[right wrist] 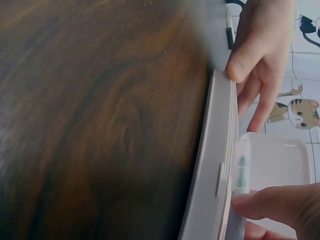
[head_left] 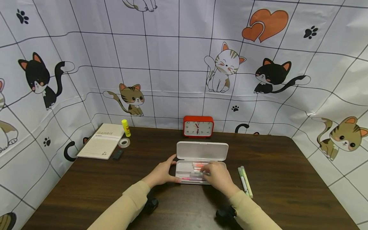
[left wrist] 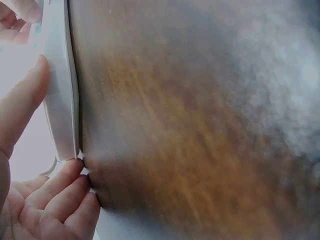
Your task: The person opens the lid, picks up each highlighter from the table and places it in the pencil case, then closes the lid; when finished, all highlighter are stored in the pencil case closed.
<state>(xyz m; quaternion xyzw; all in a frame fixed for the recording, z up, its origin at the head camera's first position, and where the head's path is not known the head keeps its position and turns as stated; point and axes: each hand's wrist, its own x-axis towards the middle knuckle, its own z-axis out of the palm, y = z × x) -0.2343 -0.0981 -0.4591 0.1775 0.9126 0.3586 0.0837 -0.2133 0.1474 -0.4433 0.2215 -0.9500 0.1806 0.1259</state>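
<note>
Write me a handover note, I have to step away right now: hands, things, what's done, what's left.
Left hand steadies the open pencil case at its left end. Right hand is over the tray, its grip on a pen there. Several pens already lie in the tray. Two green pens wait on the table right of the case. Left: probably those two, then the lid.

— Where did the case (head_left: 201, 167) sit?
— Mid-worktop (head_left: 287, 166), its lid (head_left: 202, 150) raised behind it, the clock (head_left: 198, 126) further back.
— And beside it?
— 2 pens (head_left: 245, 180) lay just right of it; the notebook (head_left: 102, 145), tape roll (head_left: 124, 142) and glue stick (head_left: 126, 127) sat far left.
</note>
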